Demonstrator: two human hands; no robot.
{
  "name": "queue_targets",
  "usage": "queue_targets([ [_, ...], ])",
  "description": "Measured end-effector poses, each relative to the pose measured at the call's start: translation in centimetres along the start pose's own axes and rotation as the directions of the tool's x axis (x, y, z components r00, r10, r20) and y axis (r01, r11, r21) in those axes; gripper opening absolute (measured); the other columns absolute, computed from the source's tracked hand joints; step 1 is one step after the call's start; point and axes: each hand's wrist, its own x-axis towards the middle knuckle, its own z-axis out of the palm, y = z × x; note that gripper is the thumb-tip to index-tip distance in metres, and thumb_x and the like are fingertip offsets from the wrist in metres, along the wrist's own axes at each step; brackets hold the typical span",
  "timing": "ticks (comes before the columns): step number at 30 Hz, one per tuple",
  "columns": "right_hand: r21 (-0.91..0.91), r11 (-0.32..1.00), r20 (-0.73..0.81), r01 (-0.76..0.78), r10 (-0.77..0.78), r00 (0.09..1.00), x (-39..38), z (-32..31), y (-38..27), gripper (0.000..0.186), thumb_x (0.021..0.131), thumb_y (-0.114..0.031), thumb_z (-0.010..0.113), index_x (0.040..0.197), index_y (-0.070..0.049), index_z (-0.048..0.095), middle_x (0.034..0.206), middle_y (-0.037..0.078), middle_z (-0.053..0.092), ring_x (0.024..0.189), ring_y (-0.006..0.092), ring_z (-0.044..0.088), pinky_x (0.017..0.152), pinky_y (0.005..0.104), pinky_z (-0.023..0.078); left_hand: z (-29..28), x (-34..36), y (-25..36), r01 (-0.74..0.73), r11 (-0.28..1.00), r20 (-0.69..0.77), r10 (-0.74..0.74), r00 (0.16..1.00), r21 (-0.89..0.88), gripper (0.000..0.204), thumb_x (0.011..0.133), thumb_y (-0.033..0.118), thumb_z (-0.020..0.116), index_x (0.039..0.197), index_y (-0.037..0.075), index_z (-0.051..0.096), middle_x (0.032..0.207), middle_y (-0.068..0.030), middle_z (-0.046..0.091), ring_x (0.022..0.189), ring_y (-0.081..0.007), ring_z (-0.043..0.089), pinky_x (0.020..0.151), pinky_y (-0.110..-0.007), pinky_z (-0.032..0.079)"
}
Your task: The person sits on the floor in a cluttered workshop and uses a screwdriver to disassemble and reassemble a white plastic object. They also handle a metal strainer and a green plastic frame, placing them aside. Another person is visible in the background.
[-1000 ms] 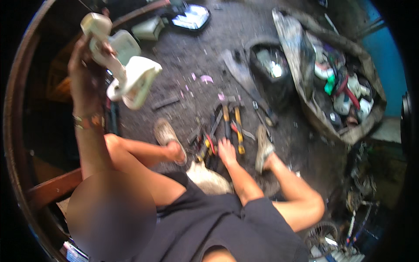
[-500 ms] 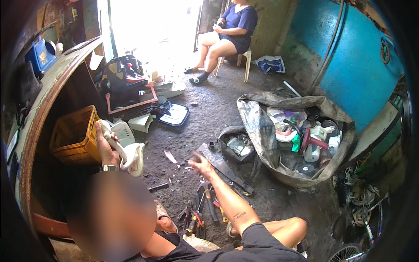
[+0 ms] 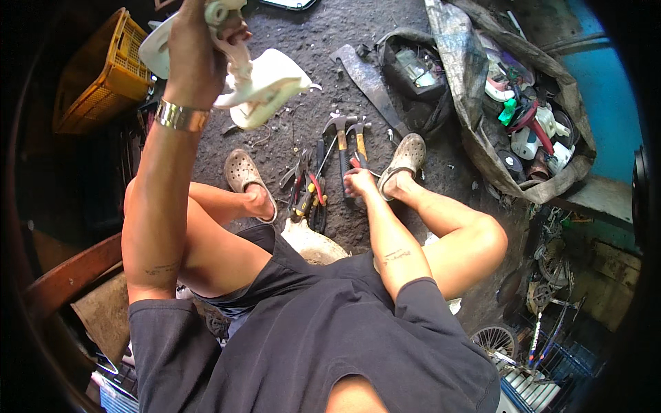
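My left hand, raised at the upper left, is wrapped round a white plastic piece with a curved, shell-like end. Part of that piece is hidden behind my fingers and wrist. Down between my feet, my right hand is closed round the lower handle of a yellow-handled hammer. Next to it on the ground lies another claw hammer with a black and yellow handle. A yellow and black screwdriver and red-handled pliers are left of the hammers.
An orange crate stands at the far left. At the right, a large worn sack holds mixed plastic scraps, beside a smaller dark bag. A flat metal bar lies before them. A bicycle wheel is at the lower right.
The view has tipped downward. My right hand, earlier spread above the ground, has come back toward me and closed on the hammer's handle. My left hand still holds the white plastic piece.
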Motion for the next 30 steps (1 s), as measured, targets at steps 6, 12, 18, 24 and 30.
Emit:
queue_targets([
  [6, -0.533, 0.844, -0.221, -0.067, -0.062, 0.973, -1.4, 6.8, 4.5, 0.036, 0.077, -0.033, 0.074, 0.106, -0.010, 0.074, 0.105, 0.020, 0.075, 0.100, 0.0341, 0.073, 0.088, 0.0454, 0.056, -2.5, 1.7, -3.4, 0.095, 0.995, 0.235, -0.093, 0.967, 0.002, 0.061, 0.100, 0.065, 0.050, 0.097, 0.006, 0.065, 0.052, 0.0064, 0.039, 0.051, -0.0078, 0.043, 0.063, -0.027, 0.044],
  [12, -0.338, 0.941, -0.490, 0.035, -0.207, 0.847, -4.7, 10.5, 5.1, 0.037, 0.083, -0.007, 0.061, 0.119, -0.007, 0.054, 0.120, 0.020, 0.053, 0.110, 0.0455, 0.058, 0.093, 0.0544, 0.048, -5.7, 3.9, -2.3, 0.115, 0.978, 0.211, -0.078, 0.974, -0.172, 0.059, 0.101, 0.062, 0.050, 0.102, 0.006, 0.066, 0.052, 0.0052, 0.038, 0.049, -0.0083, 0.040, 0.063, -0.028, 0.042],
  [18, -0.719, 0.641, -0.293, 0.268, -0.629, 0.719, -0.5, 2.1, 0.5, 0.048, 0.093, -0.009, 0.050, 0.141, -0.012, 0.050, 0.141, 0.018, 0.052, 0.106, 0.0437, 0.066, 0.090, 0.0520, 0.055, -7.2, 4.2, -1.3, 0.180, 0.978, 0.105, -0.169, 0.980, -0.108, 0.059, 0.099, 0.064, 0.053, 0.103, 0.007, 0.065, 0.058, -0.0002, 0.053, 0.048, -0.0103, 0.052, 0.055, -0.029, 0.051],
  [24, -0.946, 0.231, 0.036, 0.227, -0.620, 0.784, 3.4, -1.6, -0.7, 0.021, 0.098, -0.013, 0.044, 0.113, -0.008, 0.057, 0.109, 0.023, 0.064, 0.085, 0.0382, 0.073, 0.074, 0.0496, 0.059, -5.3, 3.9, -0.7, 0.294, 0.895, 0.147, -0.259, 0.955, -0.336, 0.064, 0.096, 0.066, 0.054, 0.102, 0.004, 0.067, 0.070, -0.0049, 0.065, 0.051, -0.0166, 0.062, 0.059, -0.036, 0.058],
  [30, -0.979, 0.120, 0.046, 0.162, -0.650, 0.759, 3.7, -1.5, -1.1, 0.029, 0.099, -0.018, 0.046, 0.125, -0.011, 0.057, 0.108, 0.015, 0.068, 0.087, 0.0339, 0.075, 0.072, 0.0472, 0.060, -3.6, 3.3, 0.0, 0.323, 0.879, 0.318, -0.212, 0.924, -0.351, 0.075, 0.097, 0.072, 0.045, 0.100, 0.001, 0.069, 0.046, 0.0027, 0.037, 0.047, -0.0143, 0.045, 0.068, -0.034, 0.048],
])
